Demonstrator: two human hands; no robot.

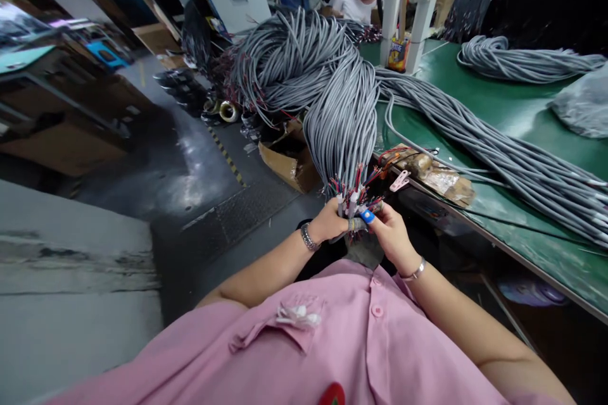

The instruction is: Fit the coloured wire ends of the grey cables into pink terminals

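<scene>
A thick bundle of grey cables [342, 117] hangs off the table's near corner, its stripped ends fanning into thin red, blue and dark wires. My left hand [332, 220] is closed around the cable ends, with grey coverings on some fingers. From the other side my right hand [390, 228] grips the same ends, a blue wrap on its thumb [367, 216]. Pale white sleeves [353, 201] show on a few cables between the hands. Exactly which strands each hand pinches is hidden by the fingers.
More grey cables [484, 133] lie along the green table [517, 101] at right. A pink clip [399, 181] sits by its edge, close to a taped block [441, 180]. An open cardboard box [285, 161] stands below the bundle. A person in white [356, 0] is behind the table.
</scene>
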